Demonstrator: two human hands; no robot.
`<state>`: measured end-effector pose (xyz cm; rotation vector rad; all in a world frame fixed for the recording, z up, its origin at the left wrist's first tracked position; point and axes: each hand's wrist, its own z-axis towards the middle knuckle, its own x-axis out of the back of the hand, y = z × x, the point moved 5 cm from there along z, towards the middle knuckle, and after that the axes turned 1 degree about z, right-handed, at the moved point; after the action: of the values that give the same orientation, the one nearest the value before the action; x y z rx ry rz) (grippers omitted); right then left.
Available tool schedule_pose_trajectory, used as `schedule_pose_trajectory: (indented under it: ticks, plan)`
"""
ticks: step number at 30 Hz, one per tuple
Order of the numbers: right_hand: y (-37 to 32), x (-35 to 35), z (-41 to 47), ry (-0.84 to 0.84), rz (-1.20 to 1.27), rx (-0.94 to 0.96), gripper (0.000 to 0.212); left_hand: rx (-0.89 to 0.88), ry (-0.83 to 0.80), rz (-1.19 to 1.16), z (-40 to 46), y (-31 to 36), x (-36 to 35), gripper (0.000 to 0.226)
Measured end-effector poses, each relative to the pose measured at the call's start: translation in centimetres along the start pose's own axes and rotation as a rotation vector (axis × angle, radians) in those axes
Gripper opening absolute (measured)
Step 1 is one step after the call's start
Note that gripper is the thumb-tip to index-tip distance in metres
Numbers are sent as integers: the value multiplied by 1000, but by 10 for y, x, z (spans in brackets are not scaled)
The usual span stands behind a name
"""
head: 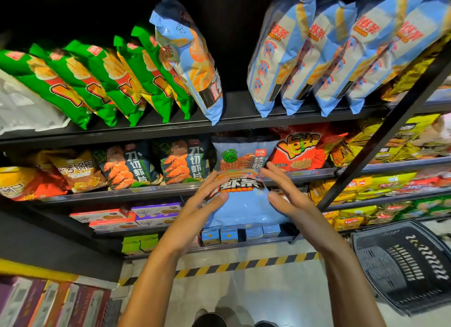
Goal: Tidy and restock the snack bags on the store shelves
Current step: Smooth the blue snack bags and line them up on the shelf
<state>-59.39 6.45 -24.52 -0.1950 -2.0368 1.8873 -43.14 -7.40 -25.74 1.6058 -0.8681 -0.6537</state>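
Now, here is how things are standing for you.
Left hand (207, 199): you are pressing it flat against the left edge of the light blue snack bag (241, 204), fingers straight and close together, thumb lying across the lower front.
Right hand (284, 192): you are mirroring that on the right edge, fingers straight and slightly spread, thumb reaching in toward the bag's lower corner.
Grip: you are sandwiching the bag between two flat palms, not pinching it, most likely so the puffed pack is not crushed or creased.
Where the bag is: it is sitting between your palms, upright and label-forward, just in front of the middle shelf (170, 190); its top is overlapping a matching blue bag (244, 153) just beyond your fingertips.
Beyond your left fingertips: dark shrimp-chip bags (185, 160) are standing in a row on that same shelf.
Beyond your right fingertips: a red fries bag (300, 153) is bordering the blue slot.
Above your fingers: on the top shelf (234, 121), one blue bag (192, 58) is leaning beside the green bags (97, 82), with a gap separating it from the row of tall blue bags (329, 58).
Below your right forearm: a dark shopping basket (402, 265) is resting on the floor.
Step in hand: you are probably facing this bag into its row, front outward so shoppers can read it.
Watch: it is unclear whether the bag's base is resting on the shelf lip or hanging free.
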Motion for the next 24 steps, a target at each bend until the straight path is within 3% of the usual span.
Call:
schedule_pose_trajectory:
  ticks: [3, 5, 10, 13, 15, 18, 24]
  plan:
    - [-3, -7, -7, -110, -57, 83, 67, 28, 32, -67, -1, 0, 5, 36]
    - [0, -8, -7, -83, -128, 109, 70, 66, 27, -77, -3, -1, 6, 33]
    - [-1, 3, -4, 207, -152, 139, 44, 148, -59, -291, -5, -2, 2, 45]
    - [-2, 8, -4, 333, -119, 156, 23, 165, -199, -267, -7, -4, -5, 67]
    - [0, 10, -2, 365, -72, 144, 20, 169, -265, -205, -9, -7, -7, 85]
    - [5, 11, 1, 412, -23, 113, 23, 84, -299, -78, -10, -6, -12, 67]
    - [13, 9, 7, 491, 51, 27, 32, 51, -137, -19, -3, 1, -15, 49]
